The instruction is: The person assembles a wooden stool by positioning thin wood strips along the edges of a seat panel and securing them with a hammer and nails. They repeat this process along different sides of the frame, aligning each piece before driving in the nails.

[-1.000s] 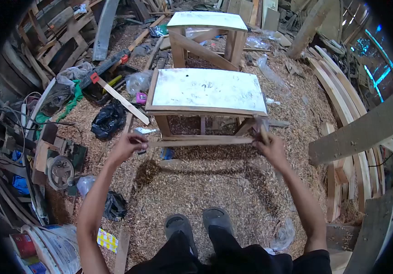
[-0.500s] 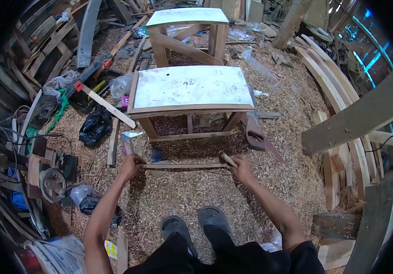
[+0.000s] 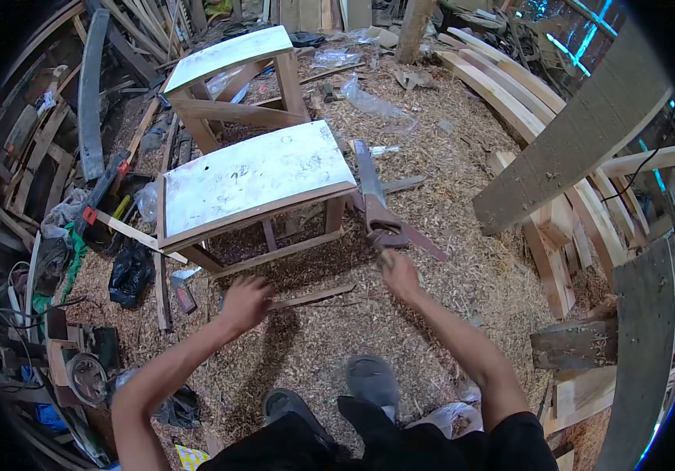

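Observation:
My left hand (image 3: 246, 303) is over the wood chips with its fingers loosely apart, beside the near end of a thin wooden strip (image 3: 318, 297). The strip lies on the chips between my hands. My right hand (image 3: 400, 278) is closed around a short wooden handle (image 3: 387, 257); its far end overlaps the saw's grip in this view, and I cannot tell what tool it is. A handsaw (image 3: 375, 206) with a brown grip leans by the right side of a small wooden stool (image 3: 255, 228) with a white top.
A second white-topped stool (image 3: 237, 112) stands behind. To the left lie a black plastic bag (image 3: 131, 272), a red-handled tool (image 3: 184, 297) and a wooden slat (image 3: 129, 231). Curved planks (image 3: 502, 98) and a large board (image 3: 573, 133) fill the right side. Wood shavings cover the floor.
The view has turned right. My left hand has come off the strip's end, and my right hand has moved away from the strip toward the saw's grip.

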The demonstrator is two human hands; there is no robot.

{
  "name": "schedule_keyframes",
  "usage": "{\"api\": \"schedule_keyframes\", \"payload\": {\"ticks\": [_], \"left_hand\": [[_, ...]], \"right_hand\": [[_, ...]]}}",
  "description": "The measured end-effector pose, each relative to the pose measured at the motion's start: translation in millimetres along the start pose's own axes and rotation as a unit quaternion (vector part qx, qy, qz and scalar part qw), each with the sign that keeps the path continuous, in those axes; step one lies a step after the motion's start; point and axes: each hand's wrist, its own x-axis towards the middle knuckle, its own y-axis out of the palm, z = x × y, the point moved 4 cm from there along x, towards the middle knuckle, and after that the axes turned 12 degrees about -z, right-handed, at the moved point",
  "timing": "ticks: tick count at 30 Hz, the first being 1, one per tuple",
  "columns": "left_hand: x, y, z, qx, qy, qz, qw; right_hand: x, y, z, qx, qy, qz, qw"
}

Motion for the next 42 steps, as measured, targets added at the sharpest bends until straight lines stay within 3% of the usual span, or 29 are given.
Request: {"api": "schedule_keyframes", "payload": {"ticks": [1,2,3,5,6,7,9,10,11,12,14,15,17,18,19,21,22,23,25,26,28,31,35,37,42], "left_hand": [[25,4,-18,0.007,0.033,0.031,0.999],[48,5,-38,-0.027,0.076,-0.022,0.996],[74,7,-58,-0.042,0.090,0.019,0.995],[121,8,-94,-0.052,0.137,-0.002,0.989],[140,16,-105,-0.062,0.150,-0.057,0.985],[160,24,-116,-0.077,0.109,-0.047,0.990],[185,48,-137,-0.094,0.062,-0.030,0.993],[190,65,-137,-0.175,-0.092,-0.089,0.976],[191,81,-135,-0.249,-0.243,-0.147,0.926],[202,91,-137,-0.246,-0.245,-0.152,0.925],[215,124,-122,-0.365,-0.452,-0.110,0.807],[230,148,-112,-0.360,-0.452,-0.133,0.805],[241,195,-90,-0.394,-0.500,-0.347,0.689],[245,198,-92,-0.249,-0.514,-0.396,0.719],[246,203,-98,-0.244,-0.526,-0.380,0.720],[257,202,-91,-0.264,-0.653,-0.342,0.622],[261,194,-94,-0.195,-0.695,-0.334,0.606],[262,190,-91,-0.231,-0.683,-0.311,0.619],[260,219,-78,-0.167,-0.647,-0.391,0.633],[257,231,-75,-0.163,-0.652,-0.387,0.631],[259,217,-78,-0.144,-0.612,-0.379,0.679],[266,215,-74,-0.175,-0.660,-0.315,0.659],[269,189,-73,-0.269,-0.672,-0.307,0.618],[264,176,-85,-0.218,-0.634,-0.317,0.670],[245,158,-109,-0.223,-0.548,-0.389,0.706]], "right_hand": [[15,-10,-4,-0.021,0.011,-0.010,1.000],[30,-19,-5,-0.017,0.013,-0.009,1.000],[46,-28,-5,-0.009,-0.013,-0.023,1.000],[77,-38,-12,0.000,-0.047,-0.033,0.998],[94,-36,-18,0.029,-0.094,-0.029,0.995],[107,-35,-19,0.058,-0.140,-0.023,0.988],[119,-39,-8,0.049,-0.127,-0.022,0.990],[123,-40,-7,0.051,-0.109,-0.008,0.993],[125,-41,-7,0.051,-0.093,0.005,0.994],[131,-37,-8,0.004,-0.062,0.024,0.998],[145,-20,-9,0.018,-0.056,0.039,0.998],[162,-10,-7,0.031,-0.047,0.049,0.997],[198,10,13,0.036,-0.075,0.080,0.993],[204,22,10,0.041,-0.073,0.082,0.993],[207,32,1,0.043,-0.063,0.080,0.994],[221,49,-1,0.037,-0.058,0.059,0.996],[236,58,1,0.036,-0.074,0.052,0.995],[249,68,3,0.034,-0.089,0.047,0.994],[259,82,8,0.065,-0.034,0.100,0.992],[263,91,6,0.039,-0.037,0.087,0.995],[264,107,0,0.011,-0.036,0.045,0.998],[258,118,-2,-0.008,-0.008,0.057,0.998],[256,113,-1,-0.033,0.006,0.046,0.998],[254,104,-2,-0.007,0.048,0.080,0.996],[252,77,-19,0.081,0.113,0.052,0.989]]}}
